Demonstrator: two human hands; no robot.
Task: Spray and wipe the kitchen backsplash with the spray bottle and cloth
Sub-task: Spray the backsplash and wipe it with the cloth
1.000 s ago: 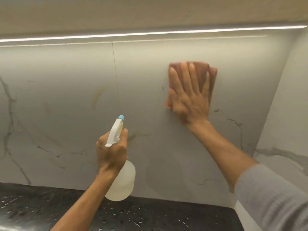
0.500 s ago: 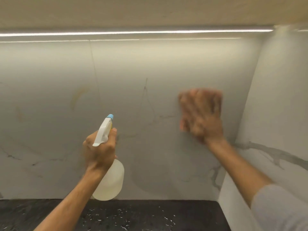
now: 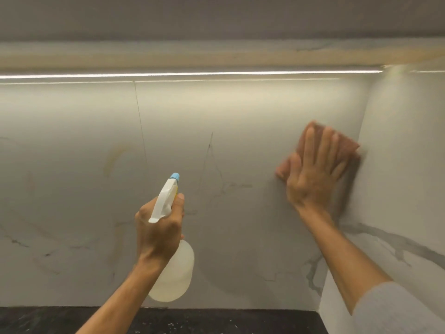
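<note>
The pale marble backsplash (image 3: 240, 131) fills the view, with faint grey veins and a yellowish smear at the left. My right hand (image 3: 313, 174) lies flat, fingers spread, pressing a reddish-brown cloth (image 3: 349, 148) against the backsplash close to the right corner. Most of the cloth is hidden under the palm. My left hand (image 3: 159, 227) grips the neck of a translucent white spray bottle (image 3: 175, 278) with a white trigger head and a blue nozzle, held upright a little away from the wall, nozzle facing the backsplash.
A side wall (image 3: 404, 189) of the same marble meets the backsplash at the right corner. A light strip (image 3: 192, 74) runs under the upper cabinet. A black speckled countertop (image 3: 216, 321) lies along the bottom.
My right hand has slid the cloth rightward along the backsplash, from the middle panel to the right corner. The bottle hand has stayed about where it was while my view shifted right.
</note>
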